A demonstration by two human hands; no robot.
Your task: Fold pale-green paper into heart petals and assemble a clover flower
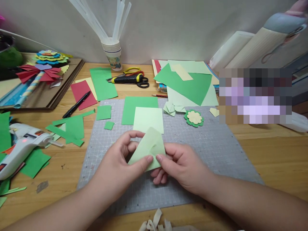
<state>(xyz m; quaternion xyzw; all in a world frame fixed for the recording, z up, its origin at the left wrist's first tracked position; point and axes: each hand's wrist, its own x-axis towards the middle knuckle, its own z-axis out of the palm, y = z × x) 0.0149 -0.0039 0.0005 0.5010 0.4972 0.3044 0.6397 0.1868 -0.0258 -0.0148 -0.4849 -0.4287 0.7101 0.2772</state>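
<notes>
Between my two hands is a piece of pale green paper (152, 141), raised above the cutting mat and tilted, with a corner pointing up. My left hand (127, 157) pinches its lower left side, thumb in front and fingers behind. At the lower right, my right hand (179, 160) grips the same paper, its thumb close to the left thumb. Just beyond lies a flat pale green square (148, 117), overlapping a larger dark green sheet (128, 110). Folded pale green pieces (169, 109) and a green and cream paper flower (194, 118) rest further right.
The grey cutting mat (204, 166) covers the table's middle. At left lie a white glue gun (29, 141), green scraps (74, 128) and a black pen (77, 104). Behind are a cutter (126, 78), scissors (143, 83), paper cups (114, 57) with straws and stacked paper sheets (192, 85).
</notes>
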